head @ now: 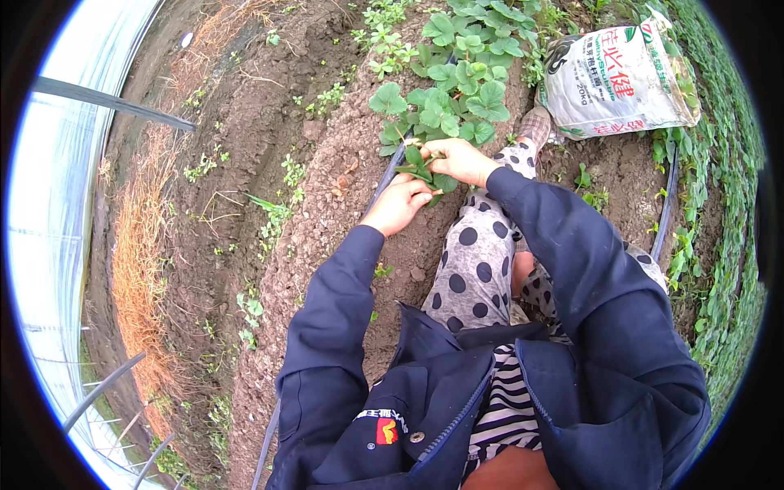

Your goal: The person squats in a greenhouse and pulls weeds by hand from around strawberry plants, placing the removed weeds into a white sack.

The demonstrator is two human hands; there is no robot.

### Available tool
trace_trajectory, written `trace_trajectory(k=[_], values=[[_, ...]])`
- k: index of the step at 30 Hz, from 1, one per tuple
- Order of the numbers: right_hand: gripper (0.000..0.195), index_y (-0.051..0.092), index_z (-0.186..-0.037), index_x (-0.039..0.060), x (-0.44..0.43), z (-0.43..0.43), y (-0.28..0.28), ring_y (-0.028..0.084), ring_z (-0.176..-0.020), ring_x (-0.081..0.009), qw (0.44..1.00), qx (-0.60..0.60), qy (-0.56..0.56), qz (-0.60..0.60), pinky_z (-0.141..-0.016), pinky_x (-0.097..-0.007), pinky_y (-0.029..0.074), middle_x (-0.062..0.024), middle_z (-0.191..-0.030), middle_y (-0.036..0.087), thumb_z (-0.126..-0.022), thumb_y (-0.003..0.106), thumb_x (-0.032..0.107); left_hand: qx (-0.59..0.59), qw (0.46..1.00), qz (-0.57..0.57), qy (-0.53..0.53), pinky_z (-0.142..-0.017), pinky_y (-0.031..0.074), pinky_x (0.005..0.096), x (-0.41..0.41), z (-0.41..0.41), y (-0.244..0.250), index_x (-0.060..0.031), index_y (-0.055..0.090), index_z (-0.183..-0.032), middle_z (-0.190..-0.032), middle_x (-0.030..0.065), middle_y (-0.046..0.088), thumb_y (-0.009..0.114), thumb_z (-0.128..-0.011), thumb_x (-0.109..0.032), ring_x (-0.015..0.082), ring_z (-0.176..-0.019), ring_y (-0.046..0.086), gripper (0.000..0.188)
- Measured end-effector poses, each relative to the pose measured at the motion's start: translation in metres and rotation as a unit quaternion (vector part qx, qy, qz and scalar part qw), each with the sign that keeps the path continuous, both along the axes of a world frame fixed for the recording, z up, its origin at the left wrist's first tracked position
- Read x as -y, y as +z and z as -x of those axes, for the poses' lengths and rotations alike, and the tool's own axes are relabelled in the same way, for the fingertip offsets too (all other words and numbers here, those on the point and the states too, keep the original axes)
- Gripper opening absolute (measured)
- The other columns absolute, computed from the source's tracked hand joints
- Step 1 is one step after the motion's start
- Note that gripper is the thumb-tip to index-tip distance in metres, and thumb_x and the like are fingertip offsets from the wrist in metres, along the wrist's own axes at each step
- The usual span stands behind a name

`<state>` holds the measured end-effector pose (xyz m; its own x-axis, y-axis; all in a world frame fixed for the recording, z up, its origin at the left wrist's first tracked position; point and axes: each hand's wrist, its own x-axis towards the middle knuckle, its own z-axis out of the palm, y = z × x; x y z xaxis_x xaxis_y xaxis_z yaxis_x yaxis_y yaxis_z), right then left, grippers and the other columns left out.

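Both my hands meet over the soil ridge, at the near end of a row of strawberry plants (456,92). My left hand (397,203) is closed on a few green leaves with stems (444,182). From the other side my right hand (458,160) grips the same leafy bit between thumb and fingers. A black drip hose (388,174) runs along the ridge just left of the hands and passes under the plants. Exactly how the fingertips hold the stems is partly hidden by leaves.
A white woven plastic sack (618,79) with printing lies at upper right, beside my foot (534,125). Dry straw (139,245) lines the left side, near plastic film (52,202) and a metal pole (113,101). Dense green plants (735,245) grow at far right.
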<state>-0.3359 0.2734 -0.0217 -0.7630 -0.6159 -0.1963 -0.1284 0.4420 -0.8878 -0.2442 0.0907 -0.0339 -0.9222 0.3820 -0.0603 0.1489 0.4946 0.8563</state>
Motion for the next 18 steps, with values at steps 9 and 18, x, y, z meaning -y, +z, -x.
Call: trace_trajectory(k=[9, 18], values=[[0.025, 0.068, -0.094, 0.0068, 0.008, 0.004, -0.015, 0.066, -0.078, -0.0296, 0.981, -0.025, -0.068, -0.18, -0.074, -0.0384, 0.051, -0.0157, -0.079, 0.067, -0.075, 0.065, 0.023, -0.101, 0.991, 0.054, -0.075, -0.081, 0.045, 0.0378, -0.004, -0.02, 0.012, -0.0037, 0.062, -0.084, -0.101, 0.0133, 0.057, 0.065, -0.081, -0.01, 0.0318, -0.095, 0.056, 0.007], [0.02, 0.068, -0.091, 0.01, 0.04, 0.013, -0.027, 0.064, -0.079, -0.0331, 0.944, -0.234, 0.019, -0.231, -0.071, -0.0436, 0.05, -0.0154, -0.079, 0.065, -0.074, 0.068, 0.021, -0.152, 0.985, 0.058, -0.059, -0.09, 0.045, 0.036, -0.012, -0.039, 0.011, -0.0043, 0.063, -0.085, -0.112, 0.0099, 0.058, 0.064, -0.079, -0.009, 0.029, -0.105, 0.054, 0.008]])
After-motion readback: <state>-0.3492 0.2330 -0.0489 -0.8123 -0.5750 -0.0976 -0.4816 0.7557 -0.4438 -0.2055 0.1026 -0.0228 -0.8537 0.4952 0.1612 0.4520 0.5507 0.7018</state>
